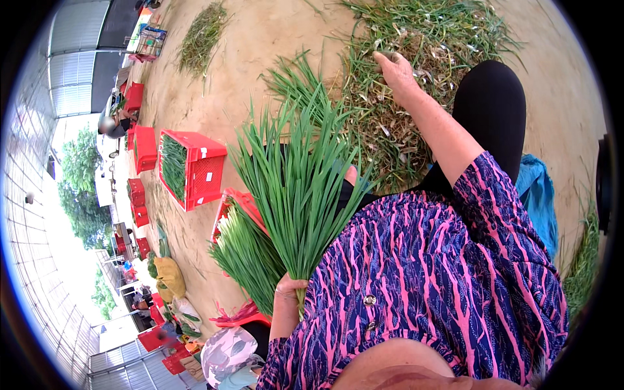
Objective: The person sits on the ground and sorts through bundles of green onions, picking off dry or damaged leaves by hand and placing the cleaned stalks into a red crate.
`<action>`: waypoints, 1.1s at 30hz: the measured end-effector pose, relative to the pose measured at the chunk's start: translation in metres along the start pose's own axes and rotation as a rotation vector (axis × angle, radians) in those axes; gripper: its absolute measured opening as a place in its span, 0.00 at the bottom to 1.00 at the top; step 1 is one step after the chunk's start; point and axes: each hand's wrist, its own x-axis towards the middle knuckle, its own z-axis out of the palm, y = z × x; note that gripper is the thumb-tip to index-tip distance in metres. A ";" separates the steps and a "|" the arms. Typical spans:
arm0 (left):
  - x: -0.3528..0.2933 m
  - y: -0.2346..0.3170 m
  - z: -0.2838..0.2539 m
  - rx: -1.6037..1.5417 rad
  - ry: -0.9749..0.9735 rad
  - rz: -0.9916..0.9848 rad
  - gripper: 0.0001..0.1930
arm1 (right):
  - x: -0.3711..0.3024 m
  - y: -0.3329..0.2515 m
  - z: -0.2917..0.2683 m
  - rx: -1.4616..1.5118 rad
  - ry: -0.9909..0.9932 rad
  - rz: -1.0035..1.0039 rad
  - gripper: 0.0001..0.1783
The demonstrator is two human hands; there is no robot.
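My left hand (290,286) is closed round the lower stems of a large bunch of garlic chives (296,195), whose long green leaves fan out away from me. Beside and partly behind it, more garlic chives (246,263) with pale stem ends are stacked at a red crate (242,203). My right arm reaches out over a heap of dry trimmings and leaves (416,123). The right hand (395,73) has its fingers curled together at the heap; whatever is in them is too small to make out. Loose green chives (300,88) lie on the ground between the bunch and the heap.
Another red crate (207,172), filled with greens, stands to the left. A smaller leaf pile (203,38) lies at the far left on the bare ground. A person in a patterned pale hat (229,356) is close at lower left. Further off are more red crates (144,149) and a yellow sack (170,278).
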 end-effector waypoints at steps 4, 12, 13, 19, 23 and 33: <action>-0.002 -0.002 0.001 -0.008 0.014 -0.005 0.38 | -0.017 -0.016 -0.003 0.055 -0.133 0.022 0.11; -0.006 0.009 0.007 0.012 0.027 -0.033 0.38 | -0.058 0.004 0.009 -0.254 -0.450 0.269 0.14; -0.006 0.008 0.006 0.010 0.031 -0.038 0.38 | -0.057 0.004 0.008 -0.220 -0.436 0.272 0.15; -0.007 0.012 0.010 0.012 0.046 -0.042 0.37 | -0.049 0.009 0.001 -0.081 -0.364 0.369 0.24; -0.001 0.011 0.009 0.011 0.048 -0.044 0.37 | -0.061 0.010 0.004 -0.116 -0.369 0.484 0.34; 0.002 0.010 0.013 -0.015 0.049 -0.033 0.34 | -0.067 0.023 0.002 -0.004 -0.729 0.514 0.15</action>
